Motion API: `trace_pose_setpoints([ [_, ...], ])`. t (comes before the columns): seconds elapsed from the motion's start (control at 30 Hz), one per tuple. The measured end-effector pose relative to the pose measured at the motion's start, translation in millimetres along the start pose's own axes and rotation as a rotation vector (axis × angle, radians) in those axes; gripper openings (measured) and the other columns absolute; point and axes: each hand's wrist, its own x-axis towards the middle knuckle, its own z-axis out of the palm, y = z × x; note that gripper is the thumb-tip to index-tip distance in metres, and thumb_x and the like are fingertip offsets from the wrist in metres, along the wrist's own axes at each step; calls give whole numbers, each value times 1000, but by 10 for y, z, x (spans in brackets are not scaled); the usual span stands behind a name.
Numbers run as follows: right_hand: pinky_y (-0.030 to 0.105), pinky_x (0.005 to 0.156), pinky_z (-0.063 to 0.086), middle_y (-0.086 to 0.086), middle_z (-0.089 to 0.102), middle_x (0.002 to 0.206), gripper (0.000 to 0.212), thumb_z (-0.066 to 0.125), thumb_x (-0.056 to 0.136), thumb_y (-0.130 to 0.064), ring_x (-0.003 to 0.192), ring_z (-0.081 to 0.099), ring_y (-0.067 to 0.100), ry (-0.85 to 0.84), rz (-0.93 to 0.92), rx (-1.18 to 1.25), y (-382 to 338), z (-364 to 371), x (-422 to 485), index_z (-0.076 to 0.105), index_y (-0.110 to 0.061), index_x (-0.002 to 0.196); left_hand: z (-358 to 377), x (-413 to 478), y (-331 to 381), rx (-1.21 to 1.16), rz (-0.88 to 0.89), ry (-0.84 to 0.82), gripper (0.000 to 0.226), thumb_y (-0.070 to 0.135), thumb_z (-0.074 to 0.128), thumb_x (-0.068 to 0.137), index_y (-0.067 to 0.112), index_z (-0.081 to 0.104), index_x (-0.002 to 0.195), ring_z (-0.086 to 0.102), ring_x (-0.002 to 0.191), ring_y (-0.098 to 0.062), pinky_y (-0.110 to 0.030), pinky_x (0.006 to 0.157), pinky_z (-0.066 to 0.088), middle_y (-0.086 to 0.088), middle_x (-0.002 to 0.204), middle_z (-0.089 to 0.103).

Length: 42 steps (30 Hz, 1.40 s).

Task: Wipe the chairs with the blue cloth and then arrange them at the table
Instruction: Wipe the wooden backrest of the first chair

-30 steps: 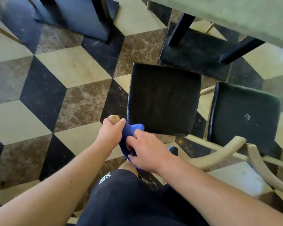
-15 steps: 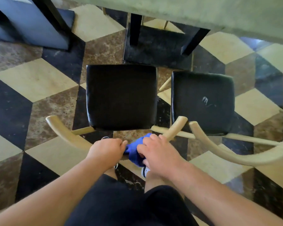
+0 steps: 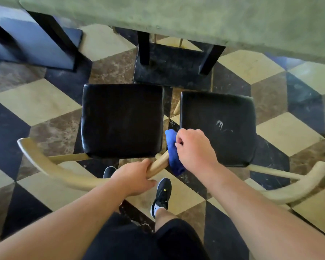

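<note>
Bunching blue cloth in right grip, seemingly touching chair rail.

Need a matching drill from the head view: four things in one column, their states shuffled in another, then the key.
1. left hand
2. right hand
3. right-side black padded chair seat
4. grey-green table top

a. bears a white scuff
b. grips a pale wooden chair rail
c. top of view, above both chairs
d. holds the bunched blue cloth

Pairs: 1-b, 2-d, 3-a, 4-c
</note>
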Motion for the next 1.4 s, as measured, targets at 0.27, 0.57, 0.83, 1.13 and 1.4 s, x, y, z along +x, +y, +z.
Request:
trace_pose_setpoints([
  [0.27, 42, 76, 55, 3, 59, 100, 30, 56, 94, -45, 100, 55, 27, -483, -173, -248, -437, -34, 511, 73, -20, 93, -88, 55, -38, -26, 27, -75, 61, 35, 56, 77, 40, 52, 138, 62, 83, -18, -36, 66, 52, 11, 99, 67],
  [0.57, 33, 60, 45, 10, 66, 80, 29, 47, 95, -26, 69, 62, 28, -967, -35, -253, -921, 414, 1083, 67, -11, 79, -452, 79, -546, 6, 26, -101, 66, 44, 51, 70, 47, 49, 136, 49, 68, -8, -34, 58, 41, 19, 79, 51],
  [0.83, 35, 63, 47, 1, 73, 74, 27, 56, 84, -35, 66, 65, 22, -1226, 67, -427, -1086, 1190, 1493, 79, -19, 82, -391, 107, -643, -38, 109, -120, 39, 30, 58, 88, 35, 54, 126, 58, 73, -14, -34, 58, 46, 8, 86, 60],
  [1.13, 36, 70, 57, 4, 79, 81, 13, 70, 83, -18, 71, 72, 25, -1303, 95, -550, -1096, 1973, 1674, 81, -14, 77, -339, 151, -697, -41, 171, -117, 39, 27, 58, 90, 35, 48, 127, 57, 72, -16, -38, 62, 48, 5, 85, 58],
  [1.4, 33, 60, 59, 7, 77, 75, 15, 68, 83, -28, 60, 71, 23, -1147, 46, -458, -1066, 1203, 1579, 74, -15, 80, -435, 103, -660, -40, 160, -141, 25, 33, 60, 92, 32, 50, 115, 62, 78, -19, -41, 72, 57, 3, 88, 63],
])
